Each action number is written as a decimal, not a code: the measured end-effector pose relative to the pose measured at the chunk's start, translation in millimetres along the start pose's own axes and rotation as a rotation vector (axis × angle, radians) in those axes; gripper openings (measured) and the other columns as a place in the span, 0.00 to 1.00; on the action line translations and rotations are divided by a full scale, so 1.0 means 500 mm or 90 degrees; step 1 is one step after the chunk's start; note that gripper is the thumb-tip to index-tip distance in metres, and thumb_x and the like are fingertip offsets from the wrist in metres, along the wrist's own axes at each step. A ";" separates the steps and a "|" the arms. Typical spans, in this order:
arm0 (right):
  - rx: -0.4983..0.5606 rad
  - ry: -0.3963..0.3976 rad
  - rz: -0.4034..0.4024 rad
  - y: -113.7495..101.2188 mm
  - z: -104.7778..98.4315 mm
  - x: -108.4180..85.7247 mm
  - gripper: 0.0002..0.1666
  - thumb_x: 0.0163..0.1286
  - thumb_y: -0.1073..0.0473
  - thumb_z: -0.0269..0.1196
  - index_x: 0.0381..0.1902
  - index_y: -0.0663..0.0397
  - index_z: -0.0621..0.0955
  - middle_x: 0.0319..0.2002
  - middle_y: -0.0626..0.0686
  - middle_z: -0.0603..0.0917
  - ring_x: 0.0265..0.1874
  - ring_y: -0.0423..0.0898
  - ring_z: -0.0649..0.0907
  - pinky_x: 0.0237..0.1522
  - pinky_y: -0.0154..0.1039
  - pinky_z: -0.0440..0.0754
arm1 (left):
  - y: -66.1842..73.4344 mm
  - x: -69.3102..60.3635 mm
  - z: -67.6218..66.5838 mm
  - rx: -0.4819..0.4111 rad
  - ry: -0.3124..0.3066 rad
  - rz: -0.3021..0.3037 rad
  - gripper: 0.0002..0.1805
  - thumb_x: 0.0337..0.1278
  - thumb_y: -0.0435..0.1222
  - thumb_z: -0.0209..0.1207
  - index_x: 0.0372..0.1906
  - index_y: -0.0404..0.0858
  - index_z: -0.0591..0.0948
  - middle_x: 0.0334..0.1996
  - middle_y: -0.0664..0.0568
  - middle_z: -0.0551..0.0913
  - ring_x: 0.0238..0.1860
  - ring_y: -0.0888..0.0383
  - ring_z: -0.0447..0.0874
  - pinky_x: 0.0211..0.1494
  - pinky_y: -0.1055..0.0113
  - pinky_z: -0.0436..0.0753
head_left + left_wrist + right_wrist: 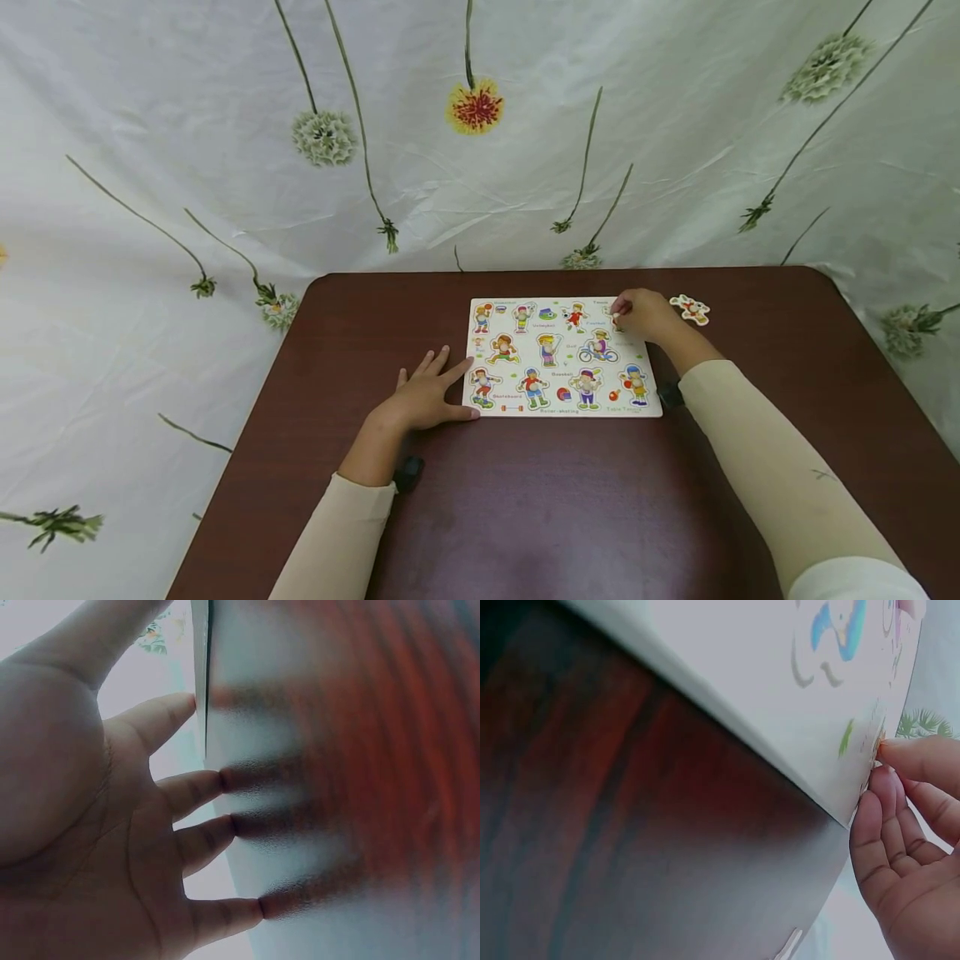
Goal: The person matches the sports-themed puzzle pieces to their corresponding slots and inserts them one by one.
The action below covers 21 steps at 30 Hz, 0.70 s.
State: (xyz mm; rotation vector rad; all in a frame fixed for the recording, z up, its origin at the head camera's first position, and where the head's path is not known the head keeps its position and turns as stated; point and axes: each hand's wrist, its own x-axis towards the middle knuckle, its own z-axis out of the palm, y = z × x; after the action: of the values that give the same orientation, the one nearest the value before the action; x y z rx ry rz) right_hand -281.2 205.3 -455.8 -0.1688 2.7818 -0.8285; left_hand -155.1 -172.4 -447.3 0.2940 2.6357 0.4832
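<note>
A white wooden puzzle board [555, 375] with cartoon sports figures lies on the table. My left hand [423, 398] is spread at its left side, with thumb and index finger touching the board's edge. The other left fingertips [225, 825] rest on the table in the left wrist view. At the board's upper right corner, my right hand [647, 315] pinches a small puzzle piece [618, 322], mostly hidden by the fingers. In the right wrist view, the right hand's thumb and fingers [922, 761] meet low over the board. A loose puzzle piece [690, 309] lies right of the board.
The dark brown table [525, 500] extends around the board on all sides. A white cloth [420, 183] printed with dandelions hangs behind the table. Dark wrist cameras [408, 473] sit at both wrists.
</note>
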 end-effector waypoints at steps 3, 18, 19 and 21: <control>0.002 -0.002 0.010 0.000 -0.001 0.000 0.08 0.70 0.65 0.60 0.45 0.60 0.81 0.41 0.59 0.81 0.38 0.52 0.78 0.39 0.41 0.76 | 0.000 0.000 0.000 0.001 0.000 0.001 0.51 0.58 0.61 0.65 0.81 0.59 0.53 0.83 0.44 0.40 0.84 0.41 0.34 0.76 0.26 0.39; 0.127 0.017 0.035 0.020 -0.003 -0.015 0.15 0.76 0.56 0.58 0.54 0.57 0.81 0.50 0.60 0.81 0.47 0.55 0.79 0.48 0.47 0.79 | -0.003 0.001 -0.001 0.004 -0.004 0.002 0.51 0.59 0.61 0.64 0.82 0.58 0.53 0.83 0.43 0.40 0.83 0.40 0.34 0.76 0.26 0.39; 0.152 0.030 0.037 0.023 -0.005 -0.019 0.16 0.77 0.55 0.57 0.56 0.58 0.80 0.51 0.60 0.81 0.48 0.55 0.80 0.49 0.48 0.79 | -0.004 0.001 -0.001 0.003 -0.003 0.003 0.51 0.59 0.61 0.64 0.82 0.58 0.53 0.83 0.43 0.40 0.83 0.40 0.34 0.75 0.25 0.39; 0.208 0.058 0.042 0.029 -0.010 -0.026 0.19 0.78 0.54 0.57 0.59 0.58 0.79 0.53 0.61 0.80 0.50 0.57 0.80 0.52 0.50 0.80 | -0.005 0.001 -0.001 -0.001 -0.003 0.003 0.51 0.59 0.61 0.64 0.82 0.58 0.53 0.83 0.43 0.40 0.83 0.40 0.34 0.76 0.26 0.39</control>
State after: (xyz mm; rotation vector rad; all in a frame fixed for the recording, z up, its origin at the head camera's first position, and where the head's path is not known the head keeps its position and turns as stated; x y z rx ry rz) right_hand -270.3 222.1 -457.4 0.0180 2.6672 -1.2854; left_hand -156.1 -174.6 -448.2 0.3010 2.6305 0.4849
